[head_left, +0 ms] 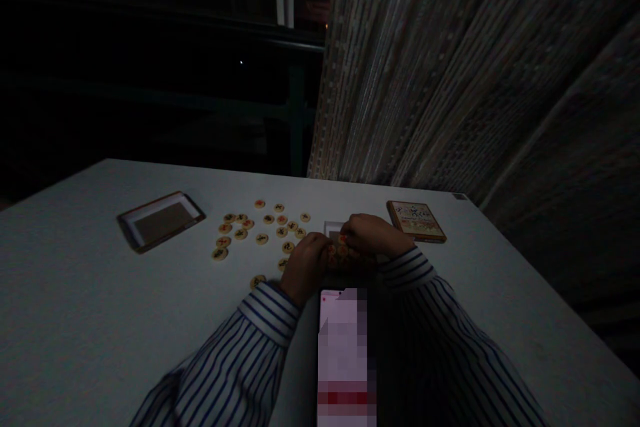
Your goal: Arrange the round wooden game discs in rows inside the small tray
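A small open box [333, 227] stands between my hands, with several red-marked Chinese chess pieces [343, 250] laid close together inside it. My left hand [307, 265] is closed at the box's left side, its fingertips curled onto the edge. Over the box reaches my right hand [377, 235], its fingers pinched on a round piece [343, 239] just above or among the others; the dim light hides whether that piece is resting. More wooden pieces [262, 239], marked in black or red, lie scattered on the table left of my left hand. My sleeves hide part of the near table.
A lit phone [343, 347] lies between my forearms. An open tray-like box lid [161, 219] is at the left of the white table [200, 320]. A printed flat box [417, 221] lies at the right. Behind the table hangs a curtain [400, 67].
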